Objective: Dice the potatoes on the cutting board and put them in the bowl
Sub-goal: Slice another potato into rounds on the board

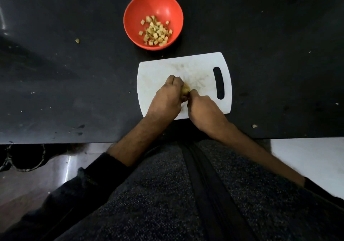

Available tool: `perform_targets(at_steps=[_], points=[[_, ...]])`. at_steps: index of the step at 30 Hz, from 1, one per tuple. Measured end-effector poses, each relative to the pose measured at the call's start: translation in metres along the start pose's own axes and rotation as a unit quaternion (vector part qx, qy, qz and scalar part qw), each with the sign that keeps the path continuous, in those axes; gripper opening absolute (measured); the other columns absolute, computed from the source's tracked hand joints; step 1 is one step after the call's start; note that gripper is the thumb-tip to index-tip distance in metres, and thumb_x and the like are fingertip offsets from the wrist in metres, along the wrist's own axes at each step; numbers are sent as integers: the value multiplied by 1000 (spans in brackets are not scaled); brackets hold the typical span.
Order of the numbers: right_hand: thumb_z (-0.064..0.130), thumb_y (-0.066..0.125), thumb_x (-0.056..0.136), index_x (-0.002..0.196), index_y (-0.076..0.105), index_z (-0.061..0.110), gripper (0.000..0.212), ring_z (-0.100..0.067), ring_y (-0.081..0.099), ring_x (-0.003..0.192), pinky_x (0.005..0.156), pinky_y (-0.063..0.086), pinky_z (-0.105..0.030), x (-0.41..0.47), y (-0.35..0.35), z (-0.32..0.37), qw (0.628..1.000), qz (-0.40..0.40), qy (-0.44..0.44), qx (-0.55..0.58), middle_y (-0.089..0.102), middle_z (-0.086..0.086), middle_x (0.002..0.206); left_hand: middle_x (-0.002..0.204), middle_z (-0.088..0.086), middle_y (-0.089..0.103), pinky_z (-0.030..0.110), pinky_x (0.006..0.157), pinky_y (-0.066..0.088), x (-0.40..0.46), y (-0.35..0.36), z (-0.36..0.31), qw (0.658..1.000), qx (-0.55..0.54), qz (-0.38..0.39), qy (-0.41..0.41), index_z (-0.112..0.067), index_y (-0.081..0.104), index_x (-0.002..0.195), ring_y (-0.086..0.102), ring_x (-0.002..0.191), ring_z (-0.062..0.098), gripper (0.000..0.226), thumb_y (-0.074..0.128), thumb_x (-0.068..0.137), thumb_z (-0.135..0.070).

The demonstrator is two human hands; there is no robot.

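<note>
A white cutting board [154,69] with a handle slot on its right lies on the black counter. On it sits a small yellowish potato [185,89], mostly hidden between my hands. My left hand [168,96] is curled over the potato, holding it down. My right hand [202,106] is closed around a knife whose handle is hidden; only a thin sliver of blade [181,77] shows beside the potato. Behind the board stands a red bowl [163,4] with several potato cubes [156,31] in it.
The black counter [74,82] runs across the view; its front edge lies just below the board. One stray potato bit [77,40] lies left of the bowl, another potato bit [254,126] near the front edge at the right. My torso in dark clothing fills the foreground.
</note>
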State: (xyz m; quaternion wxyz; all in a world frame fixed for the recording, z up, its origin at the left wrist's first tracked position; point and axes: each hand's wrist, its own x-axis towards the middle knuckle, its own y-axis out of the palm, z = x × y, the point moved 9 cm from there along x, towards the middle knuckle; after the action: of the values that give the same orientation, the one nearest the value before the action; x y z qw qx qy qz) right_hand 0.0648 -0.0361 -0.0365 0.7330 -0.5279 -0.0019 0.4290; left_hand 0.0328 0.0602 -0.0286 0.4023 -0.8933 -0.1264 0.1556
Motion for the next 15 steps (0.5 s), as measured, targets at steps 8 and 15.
perform_targets(at_steps=[8,15], points=[[8,41,97,92,32,12,11,-32,51,64,59,32,-35,-21,26,-22,998,53,12,-17,48,-9,72,110,11,58,43,74,51,-2,-3,1,1000,2,-17,-17,-5,56,107,62,91,32,28,74,85,-9],[13,41,97,95,32,12,9,-35,54,70,60,37,-41,-40,28,-30,995,84,51,-20,47,-9,75,97,3,64,45,80,54,-2,-1,10,997,-58,2,-49,-12,55,93,64,87,22,27,77,78,-7]])
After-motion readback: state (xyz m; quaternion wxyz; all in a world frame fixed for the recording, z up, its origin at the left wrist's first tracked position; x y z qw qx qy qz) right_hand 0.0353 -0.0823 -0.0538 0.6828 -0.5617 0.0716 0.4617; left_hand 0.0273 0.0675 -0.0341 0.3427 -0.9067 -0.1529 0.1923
